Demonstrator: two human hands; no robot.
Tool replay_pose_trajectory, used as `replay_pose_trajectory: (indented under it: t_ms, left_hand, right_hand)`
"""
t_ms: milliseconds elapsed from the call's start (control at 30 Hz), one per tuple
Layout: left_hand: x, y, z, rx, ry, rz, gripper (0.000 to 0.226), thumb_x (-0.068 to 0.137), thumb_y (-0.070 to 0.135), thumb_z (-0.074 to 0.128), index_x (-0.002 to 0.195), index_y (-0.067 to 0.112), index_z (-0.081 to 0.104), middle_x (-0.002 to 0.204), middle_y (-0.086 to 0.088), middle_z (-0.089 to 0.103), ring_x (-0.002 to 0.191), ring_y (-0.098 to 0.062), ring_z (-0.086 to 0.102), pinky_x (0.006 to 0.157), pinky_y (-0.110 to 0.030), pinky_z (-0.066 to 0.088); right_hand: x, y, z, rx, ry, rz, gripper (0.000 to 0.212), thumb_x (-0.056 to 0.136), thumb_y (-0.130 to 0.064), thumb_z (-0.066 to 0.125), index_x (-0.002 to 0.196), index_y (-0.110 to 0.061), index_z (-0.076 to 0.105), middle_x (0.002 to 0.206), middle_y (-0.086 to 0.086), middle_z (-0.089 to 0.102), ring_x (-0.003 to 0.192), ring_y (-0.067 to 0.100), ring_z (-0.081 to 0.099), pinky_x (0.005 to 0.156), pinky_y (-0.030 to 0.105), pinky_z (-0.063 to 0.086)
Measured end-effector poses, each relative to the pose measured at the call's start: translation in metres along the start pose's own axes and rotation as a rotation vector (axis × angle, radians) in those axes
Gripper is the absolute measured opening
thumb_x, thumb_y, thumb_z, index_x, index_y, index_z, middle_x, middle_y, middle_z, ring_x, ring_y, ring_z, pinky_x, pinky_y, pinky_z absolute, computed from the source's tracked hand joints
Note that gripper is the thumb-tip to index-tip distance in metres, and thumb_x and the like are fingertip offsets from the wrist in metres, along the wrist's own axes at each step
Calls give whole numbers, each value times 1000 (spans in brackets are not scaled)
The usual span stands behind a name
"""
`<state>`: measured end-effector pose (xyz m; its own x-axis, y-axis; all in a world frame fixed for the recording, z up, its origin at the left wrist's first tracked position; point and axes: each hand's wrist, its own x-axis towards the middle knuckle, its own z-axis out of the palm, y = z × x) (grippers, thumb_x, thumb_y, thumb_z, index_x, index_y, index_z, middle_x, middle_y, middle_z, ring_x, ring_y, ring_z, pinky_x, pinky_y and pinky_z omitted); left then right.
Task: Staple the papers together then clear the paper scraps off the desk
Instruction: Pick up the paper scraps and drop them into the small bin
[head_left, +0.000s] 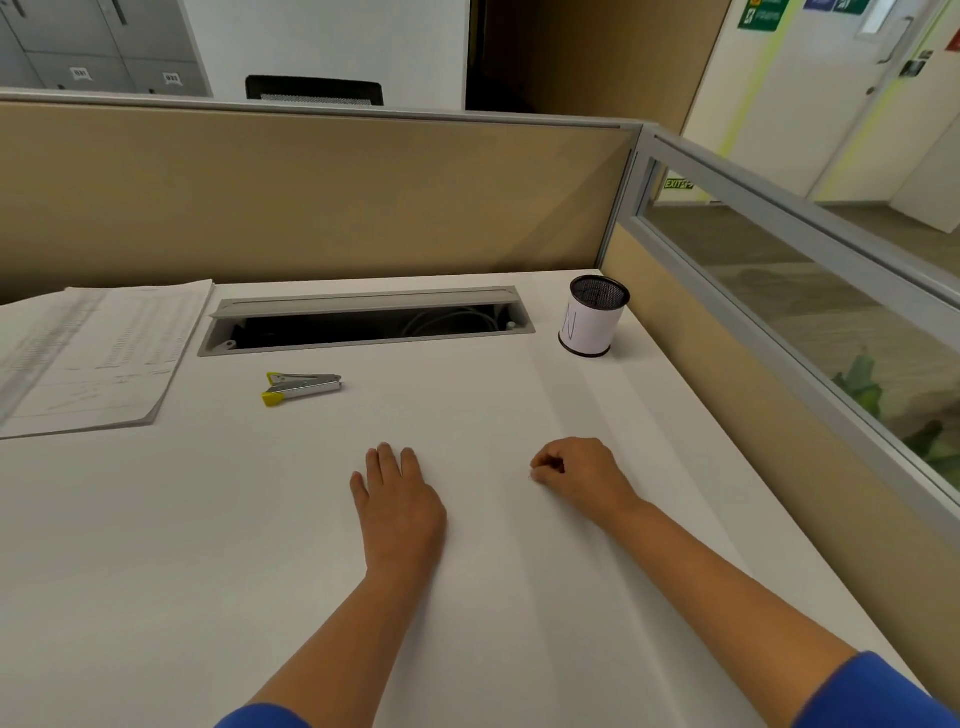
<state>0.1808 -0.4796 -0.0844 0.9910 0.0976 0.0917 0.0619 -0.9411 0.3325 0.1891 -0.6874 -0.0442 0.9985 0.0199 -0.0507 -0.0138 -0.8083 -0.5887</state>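
1. The left hand (397, 499) lies flat on the white surface (182, 545), palm down, fingers straight and close together, holding nothing.
2. The right hand (576, 470) rests on the surface just to the right of the left, apart from it. Its fingers are curled and the tips pinch together on something tiny; what it is cannot be told.
3. Both forearms are bare, with blue sleeves (878, 696) at the near edge.
4. The stapler (301, 387), silver with yellow ends, lies on its side beyond the left hand, well apart from it.
5. The papers (93, 358), a printed stack, lie at the far left of the surface, left of the stapler.
6. A grey cable tray (363, 322) is open along the back of the surface, with cables inside.
7. A black mesh cup (592, 317) with a white paper wrap stands upright at the far right corner.
8. Tan partitions (311, 197) with grey frames close the back and right sides; the right one has a glass strip (810, 291).
9. Beyond stand grey lockers (104, 47), a black chair back (314, 89) and a door with green signs.
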Motion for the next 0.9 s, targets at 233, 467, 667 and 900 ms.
replay_pose_trajectory:
  t_ms: [233, 467, 667, 900]
  left_hand:
    - [0, 0, -1, -12, -5, -2, 51, 90, 10, 31, 141, 6, 28, 152, -17, 22, 143, -32, 12, 116, -47, 9]
    - [0, 0, -1, -14, -13, 3, 51, 90, 9, 32, 140, 5, 30, 151, -18, 24, 142, -32, 14, 115, -47, 11]
    - [1, 0, -2, 10, -18, 1, 50, 87, 6, 35, 136, 4, 36, 148, -19, 30, 140, -34, 19, 114, -50, 15]
    - [-2, 0, -2, 5, -29, -6, 51, 87, 7, 29, 137, 4, 34, 148, -19, 28, 140, -33, 18, 114, -49, 14]
  right_hand:
    - [13, -12, -6, -439, -199, -181, 20, 91, -12, 43, 93, -9, 62, 93, 4, 56, 79, 17, 49, 70, 29, 38]
    - [12, -20, 5, -757, -260, -299, 18, 86, 7, 34, 84, -12, 35, 66, -1, 20, 71, 21, 36, 53, 28, 24]
    - [9, -15, 4, -644, -261, -202, 18, 83, 6, 33, 85, -12, 32, 78, 4, 33, 74, 23, 38, 62, 32, 28]
    - [30, -9, -22, -232, -250, 108, 12, 90, -1, 34, 87, -7, 43, 92, 11, 50, 80, 21, 42, 69, 28, 33]
